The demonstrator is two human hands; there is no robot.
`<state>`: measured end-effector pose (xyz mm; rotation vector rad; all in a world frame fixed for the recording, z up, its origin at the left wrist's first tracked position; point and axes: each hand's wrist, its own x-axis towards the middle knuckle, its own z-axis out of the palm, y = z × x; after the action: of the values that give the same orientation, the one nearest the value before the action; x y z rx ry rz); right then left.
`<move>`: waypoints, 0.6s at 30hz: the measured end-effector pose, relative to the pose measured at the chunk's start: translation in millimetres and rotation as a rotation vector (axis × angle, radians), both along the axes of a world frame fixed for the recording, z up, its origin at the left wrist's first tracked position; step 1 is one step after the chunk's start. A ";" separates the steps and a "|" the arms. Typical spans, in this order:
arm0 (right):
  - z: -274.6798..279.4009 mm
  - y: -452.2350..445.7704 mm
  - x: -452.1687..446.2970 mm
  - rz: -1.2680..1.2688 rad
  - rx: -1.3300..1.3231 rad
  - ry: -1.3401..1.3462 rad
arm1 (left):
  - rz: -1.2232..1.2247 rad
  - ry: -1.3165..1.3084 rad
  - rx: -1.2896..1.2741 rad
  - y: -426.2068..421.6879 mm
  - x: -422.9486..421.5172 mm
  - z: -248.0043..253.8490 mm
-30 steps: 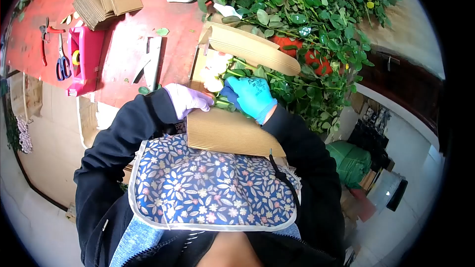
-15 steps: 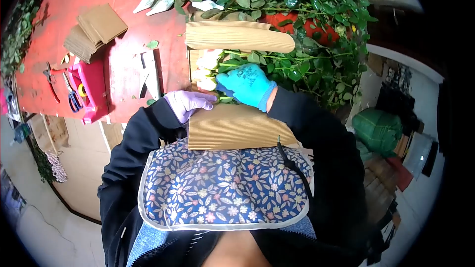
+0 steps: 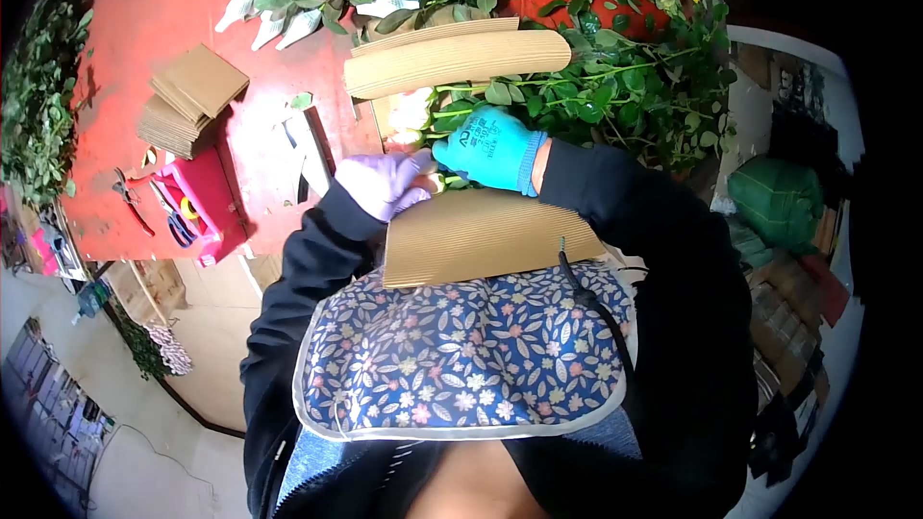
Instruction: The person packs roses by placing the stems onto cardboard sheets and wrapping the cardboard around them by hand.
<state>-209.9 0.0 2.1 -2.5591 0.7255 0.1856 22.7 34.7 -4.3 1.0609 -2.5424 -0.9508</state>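
Note:
Pale pink and cream roses (image 3: 413, 111) lie between two flaps of corrugated cardboard (image 3: 490, 240), heads to the left, leafy stems to the right. My left hand (image 3: 385, 185), in a purple glove, is closed with its fingers bent round a rose head at the near edge of the bunch. Close against it from the right, my right hand (image 3: 490, 149), in a teal glove, is closed over the same roses just behind their heads. Its fingertips are partly hidden. The far cardboard flap (image 3: 457, 62) curls upward beyond the hands.
More leafy rose stems (image 3: 615, 86) and white-wrapped heads (image 3: 298, 29) lie at the back of the red table (image 3: 106, 135). To the left are stacked cardboard pieces (image 3: 197, 86), a pink holder (image 3: 207, 207), scissors (image 3: 178, 226), pruners (image 3: 133, 200) and a stapler-like tool (image 3: 308, 149).
My left hand has moved in from the cardboard's left edge, its fingers now bent round a rose head and meeting my right hand. The view has turned slightly.

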 end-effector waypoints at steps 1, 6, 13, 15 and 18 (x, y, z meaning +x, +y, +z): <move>1.5 -1.6 -0.2 0.017 0.051 0.052 | -0.030 -0.017 0.038 -1.1 -3.7 -2.1; 24.1 -22.2 -4.1 -0.247 0.279 -0.021 | -0.002 0.048 -0.016 4.4 -3.3 -14.2; -3.1 -5.6 -0.9 -0.055 -0.202 0.086 | -0.015 0.041 -0.032 4.1 -5.5 -10.4; -12.3 -1.2 1.6 -0.086 -0.220 -0.031 | -0.003 0.035 0.006 3.9 -7.7 -5.9; -22.3 -2.8 4.2 -0.063 -0.278 -0.088 | 0.036 0.014 -0.031 9.0 -9.4 -6.0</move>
<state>-205.7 -2.9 -20.2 -2.7792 0.8477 -0.0528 13.3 43.7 -10.3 1.0829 -2.5098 -0.9031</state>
